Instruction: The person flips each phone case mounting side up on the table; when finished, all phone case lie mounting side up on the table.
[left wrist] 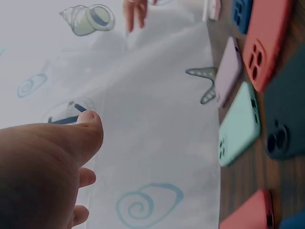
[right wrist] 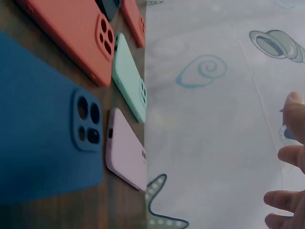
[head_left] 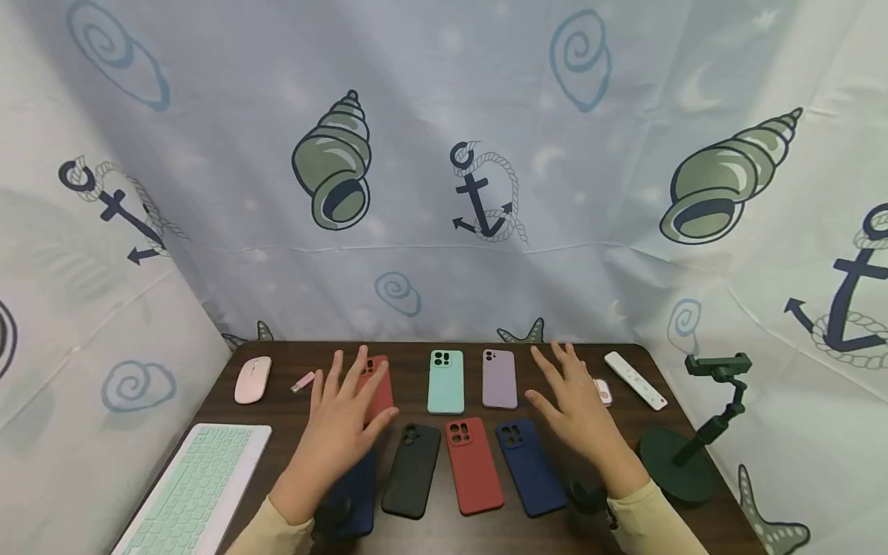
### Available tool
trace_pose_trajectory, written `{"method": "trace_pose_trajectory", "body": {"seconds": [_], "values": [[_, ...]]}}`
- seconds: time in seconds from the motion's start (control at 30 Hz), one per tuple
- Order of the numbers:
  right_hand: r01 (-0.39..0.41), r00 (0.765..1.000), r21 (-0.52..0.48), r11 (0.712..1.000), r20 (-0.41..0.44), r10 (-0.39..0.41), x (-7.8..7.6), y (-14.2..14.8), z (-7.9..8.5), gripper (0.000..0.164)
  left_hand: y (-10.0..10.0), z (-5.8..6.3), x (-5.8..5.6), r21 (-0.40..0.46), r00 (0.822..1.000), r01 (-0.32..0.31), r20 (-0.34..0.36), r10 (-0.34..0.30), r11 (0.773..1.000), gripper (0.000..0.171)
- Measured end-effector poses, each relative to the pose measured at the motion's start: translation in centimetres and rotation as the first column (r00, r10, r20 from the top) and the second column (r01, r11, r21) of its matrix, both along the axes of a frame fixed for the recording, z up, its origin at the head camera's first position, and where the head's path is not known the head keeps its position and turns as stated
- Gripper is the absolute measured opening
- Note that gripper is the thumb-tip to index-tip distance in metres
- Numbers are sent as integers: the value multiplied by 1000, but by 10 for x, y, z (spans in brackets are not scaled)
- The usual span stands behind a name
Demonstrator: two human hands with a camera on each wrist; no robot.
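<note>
My left hand (head_left: 340, 424), fingers spread, holds nothing over the table's left half. It partly covers a red phone case (head_left: 378, 397), and a dark blue case (head_left: 357, 493) shows beside its wrist. My right hand (head_left: 579, 405) is spread too, with nothing in its grasp, to the right of another blue phone case (head_left: 534, 474). Between the hands lie a black case (head_left: 412, 474) and a second red case (head_left: 477, 474). Farther back are a mint phone case (head_left: 446, 389) and a lilac one (head_left: 499, 385). Both wrist views show fingers apart from the cases.
On the left are a mint-and-white keyboard (head_left: 201, 486), a pink mouse (head_left: 253, 380) and a pink USB stick (head_left: 303, 381). At right lie a white remote (head_left: 634, 380) and a small white item (head_left: 603, 391), partly hidden. A dark green stand (head_left: 676, 470) rises nearby. Patterned cloth (head_left: 416, 193) hangs behind.
</note>
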State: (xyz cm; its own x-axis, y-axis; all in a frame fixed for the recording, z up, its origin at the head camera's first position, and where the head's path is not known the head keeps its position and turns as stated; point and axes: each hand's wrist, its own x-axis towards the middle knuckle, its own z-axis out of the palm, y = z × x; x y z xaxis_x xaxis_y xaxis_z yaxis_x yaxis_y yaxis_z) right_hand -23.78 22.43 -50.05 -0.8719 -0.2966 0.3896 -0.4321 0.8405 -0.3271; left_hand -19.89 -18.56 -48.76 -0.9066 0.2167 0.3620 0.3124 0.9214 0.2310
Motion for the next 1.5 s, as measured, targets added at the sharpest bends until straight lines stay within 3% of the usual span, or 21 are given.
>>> {"method": "trace_pose_trajectory", "body": {"seconds": [0.2, 0.4, 0.6, 0.8, 0.97, 1.13, 1.23, 1.37, 1.5], "values": [[0, 997, -167, 986, 70, 12, 15, 4, -10, 63, 25, 3, 1, 34, 997, 76, -15, -76, 997, 70], [67, 985, -209, 976, 170, -31, 25, 10, -26, 55, 53, -1, 4, 57, 990, 137, 17, -139, 989, 58], [116, 968, -270, 956, 246, -48, 34, 14, -44, 42, 80, -8, 8, 62, 976, 205, 58, -208, 977, 57], [189, 941, -292, 938, 325, -89, 41, 18, -61, 44, 110, -16, 9, 41, 955, 283, 75, -286, 958, 51], [239, 900, -346, 907, 429, -73, 44, 21, -76, 40, 134, -21, 7, 40, 941, 327, 81, -329, 944, 45], [261, 866, -436, 861, 499, -9, 46, 21, -93, 37, 157, -32, 6, 14, 928, 349, 138, -347, 937, 44], [302, 838, -508, 807, 545, 30, 46, 24, -101, 33, 171, -41, 3, 12, 912, 371, 185, -367, 929, 41], [357, 782, -576, 735, 615, 102, 44, 34, -108, 31, 189, -53, -1, 16, 895, 382, 243, -374, 924, 36], [349, 739, -590, 728, 651, 173, 43, 42, -108, 36, 200, -65, 0, 3, 884, 392, 277, -377, 920, 36]]}}
